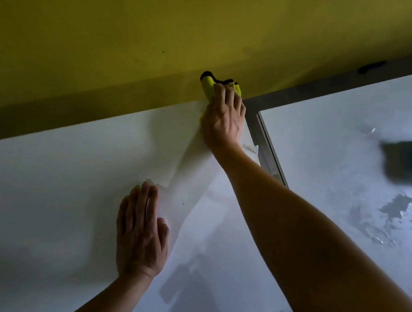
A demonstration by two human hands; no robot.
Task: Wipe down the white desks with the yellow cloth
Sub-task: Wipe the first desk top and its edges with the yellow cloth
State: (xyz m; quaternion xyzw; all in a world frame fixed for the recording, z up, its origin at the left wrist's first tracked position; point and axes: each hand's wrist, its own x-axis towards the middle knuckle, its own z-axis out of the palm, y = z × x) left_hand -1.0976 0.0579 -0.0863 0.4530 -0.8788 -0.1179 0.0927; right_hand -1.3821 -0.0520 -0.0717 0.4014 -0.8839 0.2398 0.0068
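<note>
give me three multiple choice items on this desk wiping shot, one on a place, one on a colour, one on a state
1. Where is the yellow cloth?
A. at the far edge of the left white desk, by the gap
B. in the middle of the right white desk
C. under the left hand

2. What colour is the wall behind the desks?
A. red
B. yellow
C. black

3. What is the left hand doing?
A. gripping the cloth
B. lying flat, fingers straight, on the left white desk
C. raised clear of the desk

Answers:
1 A, the right hand presses the cloth at the far edge of the left white desk, beside the gap to the right white desk.
2 B, the wall above the desks is yellow.
3 B, its palm and straight fingers rest on the desktop, holding nothing.
</note>
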